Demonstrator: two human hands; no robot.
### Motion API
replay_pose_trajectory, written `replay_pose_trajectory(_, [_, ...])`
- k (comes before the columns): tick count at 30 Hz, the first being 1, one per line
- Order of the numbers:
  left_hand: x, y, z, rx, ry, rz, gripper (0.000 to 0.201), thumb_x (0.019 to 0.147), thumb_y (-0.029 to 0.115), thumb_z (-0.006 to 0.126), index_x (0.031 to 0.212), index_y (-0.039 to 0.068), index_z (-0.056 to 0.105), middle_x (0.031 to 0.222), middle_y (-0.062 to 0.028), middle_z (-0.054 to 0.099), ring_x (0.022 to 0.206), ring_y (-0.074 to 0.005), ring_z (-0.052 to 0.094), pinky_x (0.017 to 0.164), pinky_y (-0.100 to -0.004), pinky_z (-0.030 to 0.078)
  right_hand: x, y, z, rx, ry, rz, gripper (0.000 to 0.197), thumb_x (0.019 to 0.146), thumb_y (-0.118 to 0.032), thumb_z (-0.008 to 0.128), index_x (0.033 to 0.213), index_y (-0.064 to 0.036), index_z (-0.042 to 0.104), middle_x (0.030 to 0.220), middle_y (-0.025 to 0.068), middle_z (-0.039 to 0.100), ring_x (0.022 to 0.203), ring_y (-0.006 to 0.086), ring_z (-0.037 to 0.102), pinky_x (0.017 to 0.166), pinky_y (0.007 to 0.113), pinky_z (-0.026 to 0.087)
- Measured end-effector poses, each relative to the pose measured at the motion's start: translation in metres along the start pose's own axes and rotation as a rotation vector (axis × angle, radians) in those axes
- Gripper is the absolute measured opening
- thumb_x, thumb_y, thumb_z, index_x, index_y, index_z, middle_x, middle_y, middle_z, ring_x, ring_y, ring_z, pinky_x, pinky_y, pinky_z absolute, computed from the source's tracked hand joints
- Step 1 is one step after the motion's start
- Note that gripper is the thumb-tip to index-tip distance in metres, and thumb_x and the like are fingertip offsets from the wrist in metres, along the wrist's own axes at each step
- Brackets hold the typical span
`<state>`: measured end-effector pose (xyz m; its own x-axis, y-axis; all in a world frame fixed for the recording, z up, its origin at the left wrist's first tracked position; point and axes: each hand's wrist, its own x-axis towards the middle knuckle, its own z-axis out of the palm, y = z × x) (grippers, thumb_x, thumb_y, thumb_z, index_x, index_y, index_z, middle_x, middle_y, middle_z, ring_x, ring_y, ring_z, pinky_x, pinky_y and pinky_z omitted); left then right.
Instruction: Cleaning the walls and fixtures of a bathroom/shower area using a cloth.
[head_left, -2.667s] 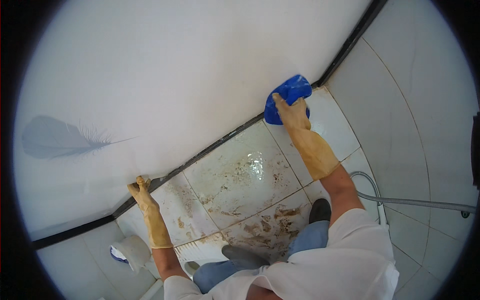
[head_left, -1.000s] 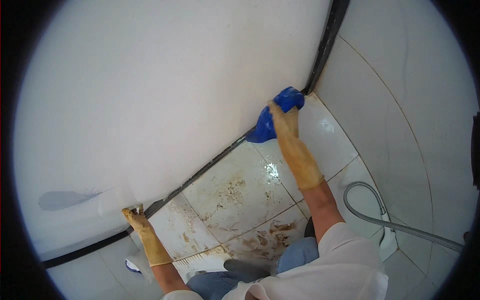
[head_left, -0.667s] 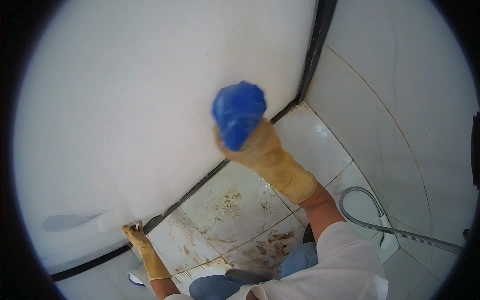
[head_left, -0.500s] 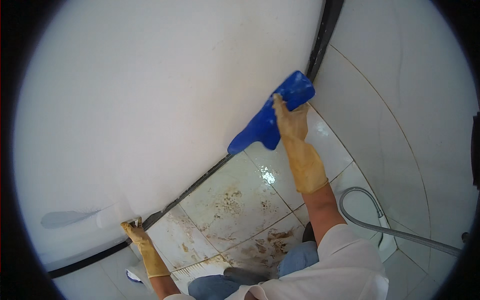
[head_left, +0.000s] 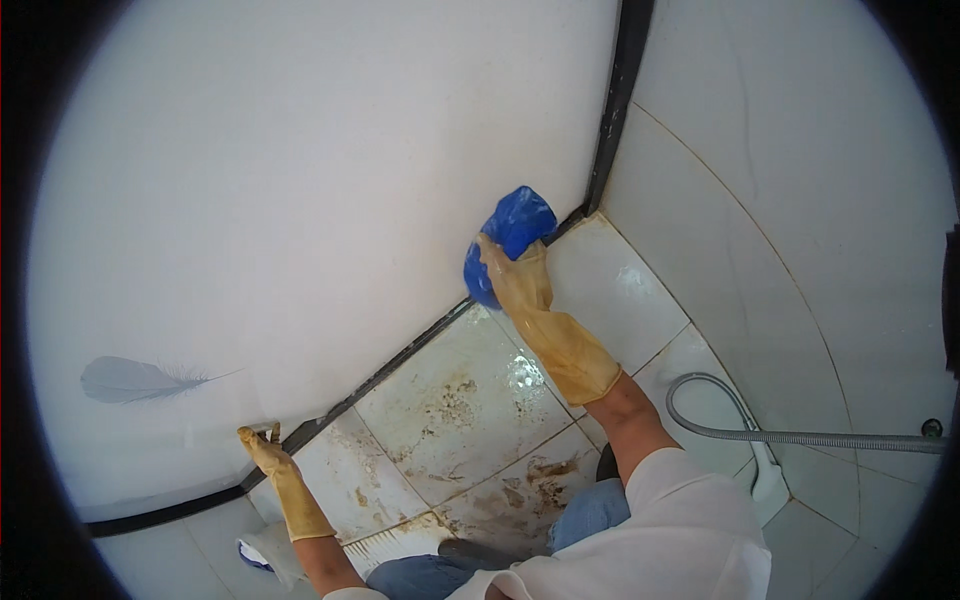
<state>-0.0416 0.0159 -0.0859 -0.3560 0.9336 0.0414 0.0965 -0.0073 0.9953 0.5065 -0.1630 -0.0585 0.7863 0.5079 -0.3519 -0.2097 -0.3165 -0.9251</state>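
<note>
My right hand (head_left: 520,285), in a yellow rubber glove, grips a blue cloth (head_left: 520,220). The cloth is bunched up against the white panel (head_left: 330,180), just above its dark bottom frame (head_left: 410,347) and near the corner. My left hand (head_left: 265,452), gloved the same way, is at the panel's lower left part beside the dark frame. Its thumb and fingers are bent around a small pale piece there, too little of which shows to name.
Brown dirt marks the white floor tiles (head_left: 450,400) before my knees. A hand shower (head_left: 768,485) with a grey metal hose (head_left: 700,430) lies by the right wall (head_left: 760,300). A grey feather pattern (head_left: 130,380) is on the panel. A whitish container (head_left: 275,550) stands near my left forearm.
My right hand has moved left and a little down along the panel. The cloth, spread out before, is now bunched. My left hand stays at the same part of the panel.
</note>
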Motion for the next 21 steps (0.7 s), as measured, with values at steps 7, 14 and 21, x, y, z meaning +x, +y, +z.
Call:
replay_pose_trajectory(7, [0.003, -0.005, -0.009, 0.039, -0.07, -0.022, 0.074, 0.097, 0.065, 0.051, 0.148, 0.013, 0.039, 0.15, -0.0099, 0.044, 0.133, -0.0245, 0.046, 0.093, -0.0427, 0.054, 0.0, -0.084, -0.036, -0.073, 0.161, -0.448, 0.038, 0.083, -0.04, 0.075, 0.098, -0.0058, 0.069, 0.087, 0.016, 0.069, 0.079, 0.0344, 0.068, 0.077, 0.04, 0.054])
replay_pose_trajectory(14, [0.005, -0.008, -0.001, -0.005, -0.038, -0.01, 0.074, 0.096, 0.064, 0.052, 0.148, 0.013, 0.038, 0.151, -0.0097, 0.041, 0.132, -0.0249, 0.046, 0.092, -0.0433, 0.055, 0.081, -0.044, -0.078, 0.127, 0.482, -0.239, 0.022, 0.083, -0.024, 0.075, 0.09, -0.0039, 0.068, 0.083, 0.0043, 0.07, 0.071, 0.0154, 0.065, 0.071, 0.031, 0.051])
replay_pose_trajectory(21, [0.01, -0.007, -0.01, -0.012, -0.024, 0.036, 0.071, 0.097, 0.061, 0.055, 0.146, 0.012, 0.039, 0.146, -0.0103, 0.046, 0.129, -0.0244, 0.049, 0.091, -0.0438, 0.056, 0.091, 0.01, -0.059, 0.175, 0.323, -0.138, 0.055, 0.082, -0.038, 0.075, 0.114, 0.0042, 0.061, 0.107, 0.0153, 0.071, 0.098, 0.0287, 0.068, 0.091, 0.038, 0.05])
